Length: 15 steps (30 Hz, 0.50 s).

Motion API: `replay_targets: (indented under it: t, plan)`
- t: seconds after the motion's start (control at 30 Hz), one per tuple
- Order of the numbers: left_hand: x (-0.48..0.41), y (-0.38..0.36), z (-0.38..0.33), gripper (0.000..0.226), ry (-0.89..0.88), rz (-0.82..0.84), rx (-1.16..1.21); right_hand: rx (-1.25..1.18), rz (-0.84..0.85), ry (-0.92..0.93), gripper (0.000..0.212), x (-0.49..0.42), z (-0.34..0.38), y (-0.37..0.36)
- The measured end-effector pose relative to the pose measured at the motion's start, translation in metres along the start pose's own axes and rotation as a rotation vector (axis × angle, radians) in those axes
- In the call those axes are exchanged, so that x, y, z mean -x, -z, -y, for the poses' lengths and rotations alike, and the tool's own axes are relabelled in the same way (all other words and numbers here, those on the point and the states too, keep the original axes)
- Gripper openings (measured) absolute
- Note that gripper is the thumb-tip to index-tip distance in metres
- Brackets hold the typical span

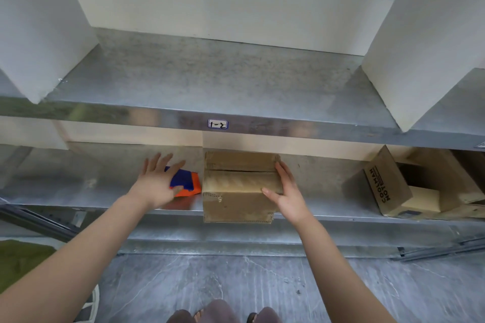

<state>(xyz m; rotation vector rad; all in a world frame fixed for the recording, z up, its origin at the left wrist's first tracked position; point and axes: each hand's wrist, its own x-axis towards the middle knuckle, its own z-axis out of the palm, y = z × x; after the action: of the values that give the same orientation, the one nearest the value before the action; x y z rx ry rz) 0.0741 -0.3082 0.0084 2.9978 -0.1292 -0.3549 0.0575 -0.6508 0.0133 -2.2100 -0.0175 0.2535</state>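
Cardboard box (236, 186) touches right hand (288, 191); left hand (157, 181) overlaps glossy orange-blue packet (187, 182).

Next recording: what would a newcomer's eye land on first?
The brown cardboard box sits midway along the lower metal shelf, overhanging its front edge, with the right hand flat against its right side. Just left of it, the left hand spreads over a blue and orange packet. A white label marked 1-2 sits on the upper shelf front edge.

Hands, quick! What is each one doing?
Left hand: open, fingers spread over the blue-orange packet.
Right hand: open, flat against the cardboard box.
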Motion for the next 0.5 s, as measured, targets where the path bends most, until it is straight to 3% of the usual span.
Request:
replay_targets:
  t: [0.13,0.23,0.37,0.5]
  plan:
    - [0.007,0.021,-0.044,0.051,-0.258,-0.240,0.431,0.007,0.032,0.004,0.078,0.001,-0.003,0.004]
    - [0.006,0.017,-0.075,0.068,-0.476,-0.128,0.301,0.046,0.043,0.035,0.077,0.004,-0.004,0.003]
    - [0.002,-0.010,-0.078,0.080,-0.434,-0.029,0.123,0.123,0.080,0.033,0.066,0.007,-0.003,0.001]
    - [0.000,0.007,-0.080,0.103,-0.402,-0.013,0.189,0.323,0.047,0.049,0.061,0.006,0.003,0.001]
